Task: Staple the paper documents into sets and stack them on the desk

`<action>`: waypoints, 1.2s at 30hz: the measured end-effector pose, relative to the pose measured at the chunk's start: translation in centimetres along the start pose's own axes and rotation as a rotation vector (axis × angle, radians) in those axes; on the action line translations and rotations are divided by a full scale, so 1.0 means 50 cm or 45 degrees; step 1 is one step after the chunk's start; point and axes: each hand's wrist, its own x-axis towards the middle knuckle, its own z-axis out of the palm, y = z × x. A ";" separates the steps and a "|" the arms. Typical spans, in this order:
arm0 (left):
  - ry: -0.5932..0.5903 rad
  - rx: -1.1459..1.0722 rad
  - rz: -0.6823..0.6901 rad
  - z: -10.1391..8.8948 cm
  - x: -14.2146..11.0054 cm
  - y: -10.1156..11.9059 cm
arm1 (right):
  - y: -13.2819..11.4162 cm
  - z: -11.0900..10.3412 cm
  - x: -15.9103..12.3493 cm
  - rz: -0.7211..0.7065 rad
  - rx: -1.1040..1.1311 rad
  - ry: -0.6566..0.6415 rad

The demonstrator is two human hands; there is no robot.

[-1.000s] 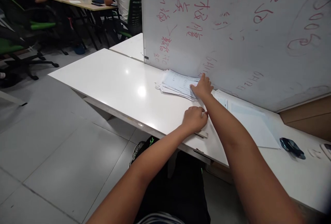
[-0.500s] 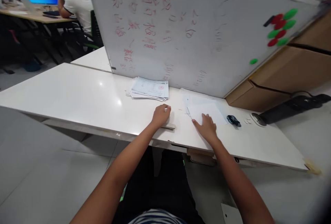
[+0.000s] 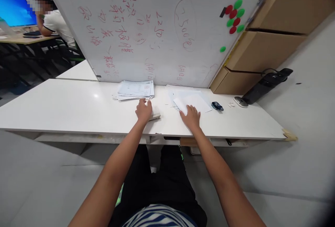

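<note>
My left hand [image 3: 143, 111] is held over the table beside a small pale stapler-like tool [image 3: 155, 117], partly hidden behind the wrist. Its fingers are bent but apart, with nothing visible between them. Just beyond it lies a stack of printed sheets [image 3: 136, 89]. My right hand [image 3: 192, 118] rests with spread fingers on the near edge of loose white paper [image 3: 197, 102]. The left part of the top sheet looks slightly raised or folded near the thumb. More sheets lie under it.
A whiteboard [image 3: 162, 45] with red writing and magnets stands behind the white table [image 3: 68, 106]. To the right are a dark blue object [image 3: 217, 106], a mouse [image 3: 240, 102], a black bottle [image 3: 264, 85] and cardboard boxes [image 3: 232, 82]. A person [image 3: 59, 26] sits far left.
The camera view has turned, so everything appears shifted left. The top sheet's left part now looks lifted near my right hand. My left hand's fingers show more apart.
</note>
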 end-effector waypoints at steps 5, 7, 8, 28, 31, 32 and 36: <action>0.055 -0.019 0.028 0.000 -0.003 0.004 | -0.004 -0.017 -0.010 -0.055 0.111 0.103; 0.053 0.031 0.091 0.001 -0.005 0.008 | -0.006 -0.026 -0.013 -0.035 0.159 0.120; 0.054 0.065 0.133 0.001 -0.006 0.011 | -0.006 -0.030 -0.015 -0.006 0.181 0.131; -0.632 -0.682 0.447 -0.022 -0.191 0.130 | -0.008 -0.175 -0.166 0.126 1.700 0.805; -1.035 -0.828 0.333 0.003 -0.219 0.121 | 0.024 -0.174 -0.213 0.182 1.645 0.712; -1.076 -0.819 0.300 0.015 -0.220 0.115 | 0.040 -0.167 -0.219 0.242 1.569 0.651; -0.880 -0.553 0.364 0.070 -0.204 0.081 | 0.104 -0.134 -0.198 0.396 0.964 0.492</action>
